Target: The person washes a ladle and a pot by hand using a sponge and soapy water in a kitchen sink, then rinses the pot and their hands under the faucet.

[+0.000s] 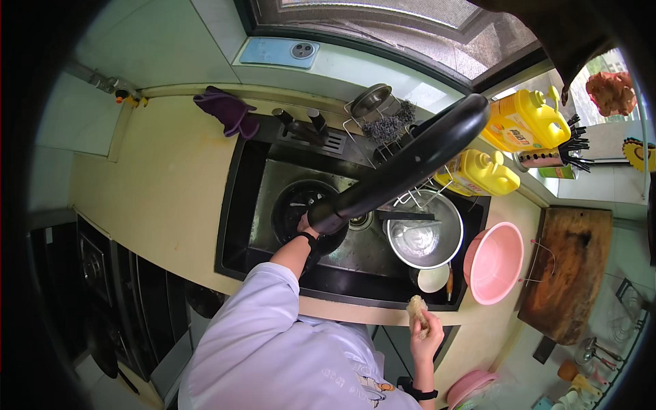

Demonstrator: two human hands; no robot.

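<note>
My left hand (304,224) reaches into the sink (261,205), over a round black pan or bowl (280,207). The large black tap (410,159) covers part of that hand, so its fingers and grip are hidden. My right hand (428,335) holds a beige loofah-like scrubber (417,307) just off the front counter edge. A round metal pot (458,241) sits at the right side of the sink, with a black handle (407,216) across it. Close by it are a small white bowl (433,280) and a wooden handle (450,282).
A wire rack (353,128) with scouring pads stands behind the tap. Two yellow pump jugs, one on the sill (523,120) and one lower (476,174), are at right. A pink basin (494,264) stands near a wooden cutting board (564,277). A purple cloth (223,107) lies at the back left.
</note>
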